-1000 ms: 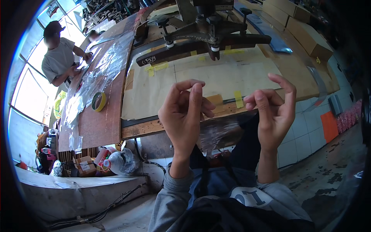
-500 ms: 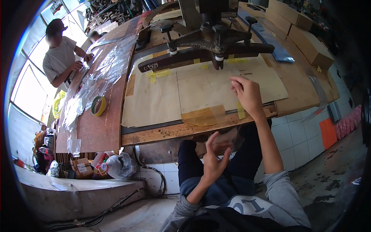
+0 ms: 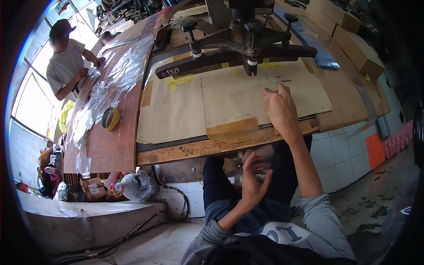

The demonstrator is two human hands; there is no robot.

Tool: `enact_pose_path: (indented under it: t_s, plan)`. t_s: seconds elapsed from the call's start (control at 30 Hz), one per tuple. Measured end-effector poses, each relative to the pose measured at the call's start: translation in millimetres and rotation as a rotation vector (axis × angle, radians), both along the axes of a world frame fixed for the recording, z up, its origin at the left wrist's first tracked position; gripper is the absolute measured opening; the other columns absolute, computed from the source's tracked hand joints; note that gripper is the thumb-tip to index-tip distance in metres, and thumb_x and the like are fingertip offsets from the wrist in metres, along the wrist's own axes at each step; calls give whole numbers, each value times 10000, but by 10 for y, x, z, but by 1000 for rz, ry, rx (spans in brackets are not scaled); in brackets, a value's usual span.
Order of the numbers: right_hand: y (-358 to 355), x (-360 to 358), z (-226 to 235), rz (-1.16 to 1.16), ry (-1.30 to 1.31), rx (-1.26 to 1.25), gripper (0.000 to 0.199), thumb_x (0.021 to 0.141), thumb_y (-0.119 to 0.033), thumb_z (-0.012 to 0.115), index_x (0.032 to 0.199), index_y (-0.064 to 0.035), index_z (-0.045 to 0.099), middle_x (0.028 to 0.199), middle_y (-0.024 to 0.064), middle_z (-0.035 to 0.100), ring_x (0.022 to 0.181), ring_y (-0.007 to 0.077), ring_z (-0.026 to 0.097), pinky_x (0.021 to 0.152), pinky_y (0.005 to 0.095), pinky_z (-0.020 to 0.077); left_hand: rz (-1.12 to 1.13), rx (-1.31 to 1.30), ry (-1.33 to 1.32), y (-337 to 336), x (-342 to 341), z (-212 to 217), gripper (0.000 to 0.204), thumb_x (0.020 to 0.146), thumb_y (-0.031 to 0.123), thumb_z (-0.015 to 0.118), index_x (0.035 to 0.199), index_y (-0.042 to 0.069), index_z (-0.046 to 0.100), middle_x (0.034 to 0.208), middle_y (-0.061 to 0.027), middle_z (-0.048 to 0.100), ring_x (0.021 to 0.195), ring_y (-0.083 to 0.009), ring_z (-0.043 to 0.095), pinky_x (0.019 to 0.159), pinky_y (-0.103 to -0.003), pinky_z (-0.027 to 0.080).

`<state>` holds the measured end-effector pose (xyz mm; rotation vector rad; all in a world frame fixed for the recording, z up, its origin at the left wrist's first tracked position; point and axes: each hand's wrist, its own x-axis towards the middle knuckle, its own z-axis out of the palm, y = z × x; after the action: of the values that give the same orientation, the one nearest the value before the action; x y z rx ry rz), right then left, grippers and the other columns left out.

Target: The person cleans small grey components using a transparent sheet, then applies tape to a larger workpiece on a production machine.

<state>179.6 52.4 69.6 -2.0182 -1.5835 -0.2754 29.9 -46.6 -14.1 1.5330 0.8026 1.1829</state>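
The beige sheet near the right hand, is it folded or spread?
Spread: the beige sheet lies flat, its broad face showing on both sides of the right hand.

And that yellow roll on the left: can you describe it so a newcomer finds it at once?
Start at the wide cream sheet in the middle, then go left to the reddish-brown board. The roll is there, beside the crinkled clear plastic. Its hollow ring shape and bright yellow rim set it apart from both.
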Motion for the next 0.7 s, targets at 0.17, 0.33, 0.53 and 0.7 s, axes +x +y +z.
enact_pose_path:
  t_s: [0.17,0.33,0.53,0.7]
  plan:
    - [71,64,65,56,-54,-48,256,757,-78,567,990,26,569,988,159,508,949,320,488,831,417,428,-73,-149,121,53,-94,57,496,815,3,555,1244,17,307,964,-116,567,816,-115,556,629,-216,470]
    - [257,395,-21,285,-35,73,322,740,-82,584,1049,3,549,1074,129,483,999,306,465,891,419,391,-238,-45,52,65,-82,-137,283,864,65,510,1129,-15,453,979,-109,589,797,-126,578,626,-212,437]
    - [177,298,107,323,-10,-46,299,756,-78,574,1052,-35,584,1043,82,514,993,256,471,893,379,373,-369,-385,-326,22,-97,-73,210,933,101,395,1106,-11,438,1063,-152,581,946,-186,590,764,-276,503]
    - [63,258,-17,328,-122,-42,237,771,-115,577,996,-55,619,994,40,553,983,230,485,860,378,373,-331,-549,-319,-6,-152,162,243,944,129,363,1164,26,349,1044,-198,584,899,-266,617,754,-345,530]
